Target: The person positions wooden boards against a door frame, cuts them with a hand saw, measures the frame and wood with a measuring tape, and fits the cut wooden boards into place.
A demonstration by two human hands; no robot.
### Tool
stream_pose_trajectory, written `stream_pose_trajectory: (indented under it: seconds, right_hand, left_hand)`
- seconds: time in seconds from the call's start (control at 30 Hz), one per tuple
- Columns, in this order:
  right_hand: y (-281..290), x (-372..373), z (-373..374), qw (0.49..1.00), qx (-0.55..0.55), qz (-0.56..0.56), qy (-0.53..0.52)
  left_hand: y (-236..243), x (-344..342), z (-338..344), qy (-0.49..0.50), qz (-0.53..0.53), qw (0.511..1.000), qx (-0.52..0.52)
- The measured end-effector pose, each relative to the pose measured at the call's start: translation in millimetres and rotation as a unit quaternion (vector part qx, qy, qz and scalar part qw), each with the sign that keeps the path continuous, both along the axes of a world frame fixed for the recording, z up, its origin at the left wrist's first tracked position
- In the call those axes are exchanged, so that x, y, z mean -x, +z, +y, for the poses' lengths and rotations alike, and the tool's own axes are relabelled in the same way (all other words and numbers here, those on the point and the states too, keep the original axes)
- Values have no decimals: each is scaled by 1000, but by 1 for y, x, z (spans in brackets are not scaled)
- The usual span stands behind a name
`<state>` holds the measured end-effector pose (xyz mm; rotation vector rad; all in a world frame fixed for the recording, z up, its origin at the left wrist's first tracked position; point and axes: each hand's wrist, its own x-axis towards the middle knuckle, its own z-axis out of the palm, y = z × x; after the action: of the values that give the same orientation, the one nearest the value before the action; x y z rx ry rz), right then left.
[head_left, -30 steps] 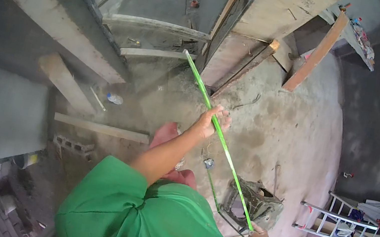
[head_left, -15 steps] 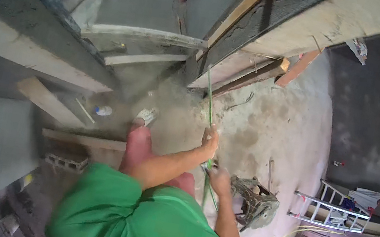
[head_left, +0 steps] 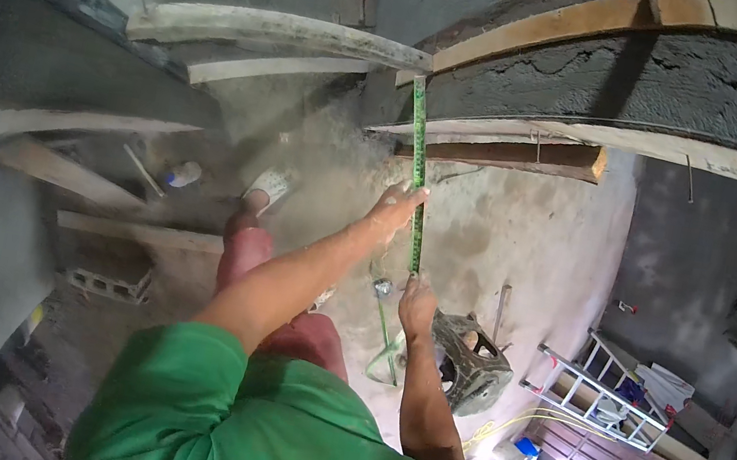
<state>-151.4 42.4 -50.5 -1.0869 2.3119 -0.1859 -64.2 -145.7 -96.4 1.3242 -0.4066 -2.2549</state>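
And the green tape measure (head_left: pixel 420 136) is out straight, its top end up against the rough dark wall (head_left: pixel 513 78), just beside the end of a pale beam (head_left: pixel 275 34)! The left hand (head_left: pixel 397 208) is on it partway down, its grip taking the strip between thumb and fingers. Lower down, the right hand (head_left: pixel 417 308) has its grip pinched on the strip's near end. Beneath the hands hangs or lies a small silvery thing (head_left: pixel 382 287), perhaps the tape's case; it's too small to be sure. Right of that, a grimy frame (head_left: pixel 481 388) sits on the floor (head_left: pixel 549 296), a metal ladder (head_left: pixel 600 399) farther out.
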Motion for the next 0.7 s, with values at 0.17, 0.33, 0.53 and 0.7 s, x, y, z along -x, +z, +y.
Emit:
stream_pose_trajectory:
  seconds: [0.17, 0.33, 0.53, 0.7]
  right_hand:
    - [-13, 19, -20, 998, 0, -1, 58]
    - [-19, 21, -30, 999, 37, -10, 34]
    - [-26, 24, -36, 999, 49, -5, 14]
    - [-33, 26, -40, 998, 48, 20, 21]
  left_hand:
    - [-17, 5, -23, -21, 40, 999, 9]
    - [-35, 14, -37, -83, 26, 995, 45]
    - [-32, 26, -48, -73, 16, 996, 47]
    - [-44, 32, -51, -64, 13, 996, 52]
